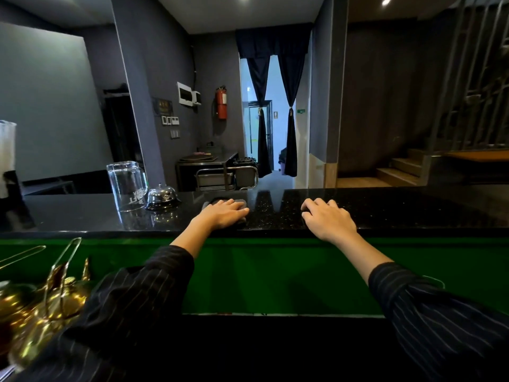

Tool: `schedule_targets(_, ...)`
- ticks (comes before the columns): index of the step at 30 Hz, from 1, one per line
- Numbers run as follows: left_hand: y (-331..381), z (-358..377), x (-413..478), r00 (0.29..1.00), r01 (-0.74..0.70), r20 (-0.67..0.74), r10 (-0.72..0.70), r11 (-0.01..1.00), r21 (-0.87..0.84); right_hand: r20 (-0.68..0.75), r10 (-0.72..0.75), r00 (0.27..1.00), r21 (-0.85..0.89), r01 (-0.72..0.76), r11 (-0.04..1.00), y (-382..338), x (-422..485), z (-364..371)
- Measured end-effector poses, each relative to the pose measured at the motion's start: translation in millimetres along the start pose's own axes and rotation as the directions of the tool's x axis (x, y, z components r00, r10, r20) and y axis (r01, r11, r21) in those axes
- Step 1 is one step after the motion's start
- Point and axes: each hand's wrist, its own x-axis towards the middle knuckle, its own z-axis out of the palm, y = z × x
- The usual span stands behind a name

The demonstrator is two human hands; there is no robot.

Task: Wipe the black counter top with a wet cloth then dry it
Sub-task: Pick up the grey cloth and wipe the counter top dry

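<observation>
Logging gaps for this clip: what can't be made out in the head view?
- Cloth: mostly hidden by the left hand; wet or dry unclear.
- Under the right hand: the palm hides whether it holds anything.
- Upside-down glass mug print: inverted, partly unreadable.
- Gold items: blurred, cut by the left edge.
- Black counter top: glare hides wet streaks.

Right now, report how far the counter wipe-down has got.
Done: nothing can be confirmed; the black counter top shows no clear wet or dry zones. In hand: the left hand presses flat on a dark cloth; the right hand rests on the bare counter. Left: the area by the upturned glass and the bell, then drying.
</observation>
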Motion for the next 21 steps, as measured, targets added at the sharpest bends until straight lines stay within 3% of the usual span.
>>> schedule_targets(5, -4.2, -1.0, -49.8, 0.992, -0.124, 0.003, 0.124, 0.988, 0.089, 0.058, 0.015, 0.998, 0.021, -0.016, 1.0, -1.8, -8.2, -2.1)
schedule_targets(10, -51.9, -10.4, -68.9, 0.999, 0.041, -0.005, -0.041, 0.993, 0.113, 0.074, 0.014, 0.997, 0.015, -0.015, 1.0, -1.2, -4.2, -0.8)
schedule_targets(15, -62.8, -4.8, -44.4, 0.996, 0.085, -0.011, -0.084, 0.989, 0.119, 0.042, 0.025, 0.999, -0.011, -0.024, 1.0, -2.6, 1.0, 3.3)
schedule_targets(21, 6.7, 4.6, -6.3, 0.989, -0.142, 0.054, 0.135, 0.977, 0.157, -0.027, 0.005, 1.0, 0.009, -0.005, 1.0, -6.5, 1.0, 6.5)
